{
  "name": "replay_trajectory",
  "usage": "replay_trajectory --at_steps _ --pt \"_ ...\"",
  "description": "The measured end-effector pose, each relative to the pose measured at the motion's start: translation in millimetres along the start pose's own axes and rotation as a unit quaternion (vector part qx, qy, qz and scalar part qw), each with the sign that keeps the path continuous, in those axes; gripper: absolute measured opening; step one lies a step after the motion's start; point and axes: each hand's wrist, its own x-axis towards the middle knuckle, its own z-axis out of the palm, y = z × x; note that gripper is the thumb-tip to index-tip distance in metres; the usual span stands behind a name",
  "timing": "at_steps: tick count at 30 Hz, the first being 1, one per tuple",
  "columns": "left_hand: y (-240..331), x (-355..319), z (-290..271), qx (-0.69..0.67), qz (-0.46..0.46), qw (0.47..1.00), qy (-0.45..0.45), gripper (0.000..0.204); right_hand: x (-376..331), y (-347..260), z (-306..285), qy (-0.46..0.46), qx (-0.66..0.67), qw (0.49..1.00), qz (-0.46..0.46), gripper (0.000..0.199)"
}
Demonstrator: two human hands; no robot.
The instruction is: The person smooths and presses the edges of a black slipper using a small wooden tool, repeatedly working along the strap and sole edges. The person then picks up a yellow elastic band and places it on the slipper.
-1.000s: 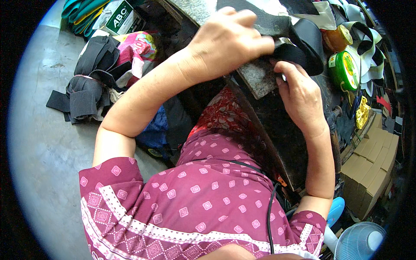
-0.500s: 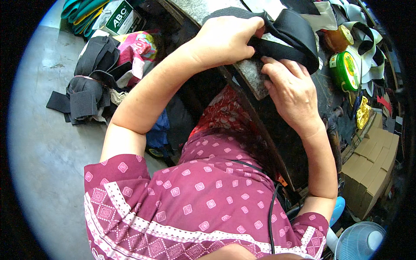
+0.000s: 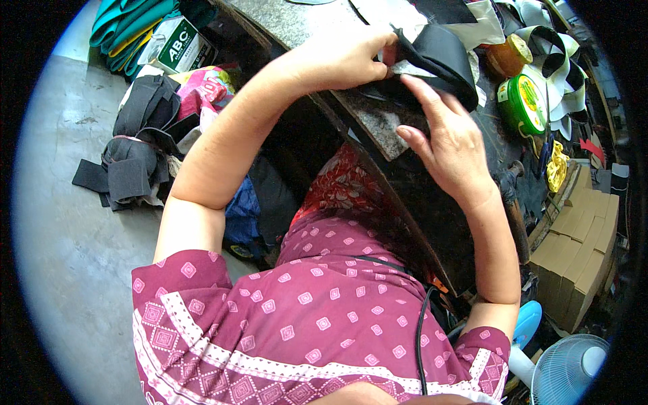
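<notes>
A wide black band of smooth, fabric-like material is bent into a loop on the bench. My left hand is at its left end, thumb and forefinger pinched on the band's edge. Most of that hand's other fingers are hidden. My right hand is at the loop's near side, its thumb spread away and its fingertips against the band's lower edge. Beneath both hands is a speckled grey slab, partly covered by the band and my left hand.
Right of the band stand a brown jar and a green round tub, with pale curled strips beyond. Cardboard and a fan are at lower right. Black pieces lie in a heap on the floor at left.
My right thumb has come off the band and spread outward, opening that hand. My left hand and the band have shifted slightly left in view, as has the bench.
</notes>
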Motion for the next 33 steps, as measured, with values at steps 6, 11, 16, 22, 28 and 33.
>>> replay_trajectory --at_steps 6,11,16,22,28,33 --pt "29.4 -16.7 -26.0 0.044 0.050 0.974 0.215 0.026 3.3 16.8 -22.0 0.028 -0.186 0.979 -0.082 0.034" --pt "56.4 -54.8 -26.2 -0.178 -0.003 0.954 0.242 0.042 -1.3 14.6 -49.0 0.127 0.079 0.985 0.087 0.026" --pt "37.6 -53.0 19.0 -0.759 -0.201 0.618 -0.026 0.109 -18.9 -9.6 -66.5 -0.041 0.213 0.976 0.018 0.032" --pt "1.5 -33.9 34.0 -0.867 -0.143 0.476 -0.047 0.099 -32.8 -26.5 -79.5 -0.220 0.192 0.956 0.012 0.035" --pt "9.9 -20.3 19.7 -0.568 -0.181 0.796 -0.106 0.075 -39.9 -36.5 -87.1 -0.272 0.142 0.951 -0.025 0.031" --pt "16.6 -21.2 13.0 -0.607 -0.175 0.756 -0.172 0.095 -42.2 -41.0 -85.0 -0.290 0.120 0.949 -0.030 0.026"
